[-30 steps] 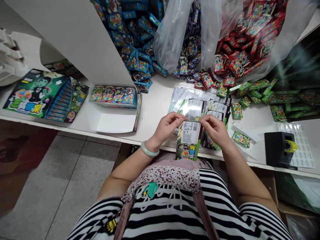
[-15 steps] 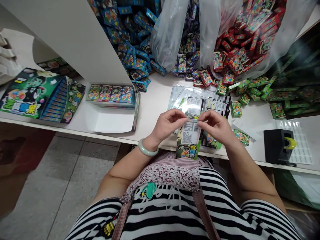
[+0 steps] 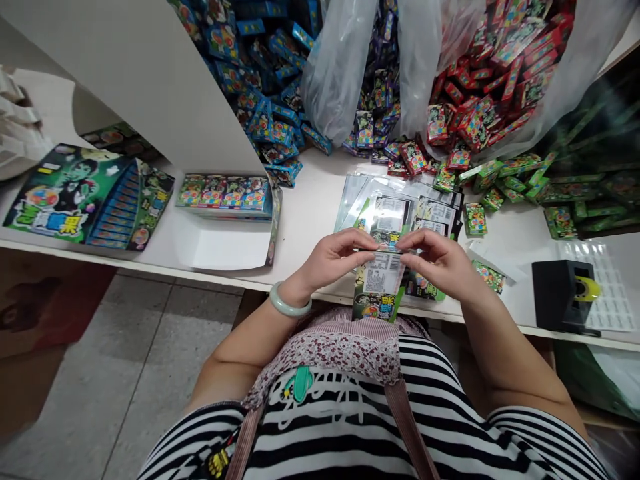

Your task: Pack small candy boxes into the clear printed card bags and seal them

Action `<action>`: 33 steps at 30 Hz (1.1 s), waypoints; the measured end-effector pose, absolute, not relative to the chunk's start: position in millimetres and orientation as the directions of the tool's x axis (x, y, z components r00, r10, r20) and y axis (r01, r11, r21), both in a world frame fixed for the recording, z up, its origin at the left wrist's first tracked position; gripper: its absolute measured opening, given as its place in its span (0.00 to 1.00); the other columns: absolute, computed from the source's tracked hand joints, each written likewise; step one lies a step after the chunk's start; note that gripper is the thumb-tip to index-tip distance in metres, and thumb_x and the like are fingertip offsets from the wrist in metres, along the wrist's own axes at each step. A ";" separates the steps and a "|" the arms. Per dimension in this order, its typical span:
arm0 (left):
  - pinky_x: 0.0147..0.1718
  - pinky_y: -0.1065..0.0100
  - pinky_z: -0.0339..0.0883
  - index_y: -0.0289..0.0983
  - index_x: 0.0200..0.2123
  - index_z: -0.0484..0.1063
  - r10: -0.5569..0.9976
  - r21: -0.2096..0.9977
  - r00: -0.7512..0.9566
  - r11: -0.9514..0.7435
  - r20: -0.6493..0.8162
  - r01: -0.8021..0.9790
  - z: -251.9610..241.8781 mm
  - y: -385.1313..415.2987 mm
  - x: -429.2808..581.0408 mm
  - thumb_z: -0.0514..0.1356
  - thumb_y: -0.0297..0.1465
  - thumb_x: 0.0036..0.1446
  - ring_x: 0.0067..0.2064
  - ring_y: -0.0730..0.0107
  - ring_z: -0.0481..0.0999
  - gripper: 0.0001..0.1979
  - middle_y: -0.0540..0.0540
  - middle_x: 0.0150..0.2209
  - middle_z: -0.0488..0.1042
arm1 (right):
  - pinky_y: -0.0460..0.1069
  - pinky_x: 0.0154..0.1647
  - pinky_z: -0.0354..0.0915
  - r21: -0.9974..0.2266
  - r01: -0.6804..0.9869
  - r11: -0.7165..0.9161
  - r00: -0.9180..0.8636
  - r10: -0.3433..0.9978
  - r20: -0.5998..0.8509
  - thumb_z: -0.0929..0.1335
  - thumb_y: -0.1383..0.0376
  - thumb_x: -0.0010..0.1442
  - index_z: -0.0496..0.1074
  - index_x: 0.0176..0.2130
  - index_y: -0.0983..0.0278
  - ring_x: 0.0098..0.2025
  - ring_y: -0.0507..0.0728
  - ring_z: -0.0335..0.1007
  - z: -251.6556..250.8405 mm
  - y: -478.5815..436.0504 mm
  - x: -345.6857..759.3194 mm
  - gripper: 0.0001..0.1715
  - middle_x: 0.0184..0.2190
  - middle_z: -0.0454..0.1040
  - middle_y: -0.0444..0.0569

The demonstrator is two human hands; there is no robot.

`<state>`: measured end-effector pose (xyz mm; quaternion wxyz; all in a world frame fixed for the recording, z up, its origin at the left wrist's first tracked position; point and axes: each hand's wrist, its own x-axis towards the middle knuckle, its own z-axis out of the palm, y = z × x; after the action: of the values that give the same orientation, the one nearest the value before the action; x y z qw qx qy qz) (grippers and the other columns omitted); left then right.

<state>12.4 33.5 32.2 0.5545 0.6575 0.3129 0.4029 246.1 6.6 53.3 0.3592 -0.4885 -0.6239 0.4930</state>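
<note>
A flat printed card [image 3: 379, 308], with a pale text panel above large coloured lettering, lies at the table's front edge. My left hand [image 3: 344, 257] pinches it at a crosswise line on its left side, thumb against fingertips. On the right side of the same line my right hand [image 3: 439, 261] pinches it likewise; the fingertips of both hands are close together. Beyond my hands spreads a stack of similar black and green printed pieces [image 3: 434, 212], some with a glossy clear surface. What lies directly under my fingers is hidden.
A white tray [image 3: 230, 243] with a row of small candy boxes stands left, beside a green display box [image 3: 70, 190]. Loose blue [image 3: 273, 127], red [image 3: 470, 127] and green boxes [image 3: 475, 219] fill the back. A tape dispenser [image 3: 563, 293] stands right, beside a label sheet [image 3: 613, 293].
Both hands have come slightly toward me and stay pinched on the card, the right hand a little farther right. The whole view has shifted slightly.
</note>
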 end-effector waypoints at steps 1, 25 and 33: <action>0.43 0.64 0.76 0.39 0.37 0.78 0.854 0.981 0.488 -0.188 0.181 -0.036 29.7 32.7 11.9 0.66 0.37 0.60 0.44 0.68 0.79 0.07 0.44 0.40 0.80 | 0.49 0.32 0.70 -0.963 0.261 0.072 -0.259 0.966 0.002 0.73 0.57 0.58 0.75 0.37 0.60 0.40 0.56 0.74 50.9 3.8 245.7 0.10 0.39 0.78 0.49; 0.39 0.68 0.73 0.39 0.38 0.78 0.887 0.967 0.413 -0.250 0.205 0.057 13.3 32.9 13.3 0.64 0.30 0.60 0.40 0.70 0.77 0.03 0.46 0.37 0.77 | 0.52 0.42 0.73 -0.929 0.317 0.192 -0.276 0.955 0.103 0.70 0.63 0.62 0.73 0.45 0.58 0.46 0.56 0.73 34.0 -6.1 255.4 0.09 0.47 0.75 0.50; 0.36 0.71 0.71 0.40 0.34 0.77 0.936 0.970 0.299 -0.222 0.184 0.100 -0.6 40.6 13.5 0.65 0.29 0.57 0.38 0.72 0.76 0.01 0.49 0.34 0.77 | 0.56 0.47 0.66 -0.504 0.770 -0.393 0.391 0.913 -0.114 0.70 0.62 0.58 0.81 0.37 0.64 0.40 0.60 0.73 7.2 14.8 410.6 0.10 0.41 0.79 0.53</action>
<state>13.5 40.6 -0.6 0.4788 0.6484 0.3996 0.4367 410.6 14.8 7.2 0.1886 -0.8124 -0.5179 0.1906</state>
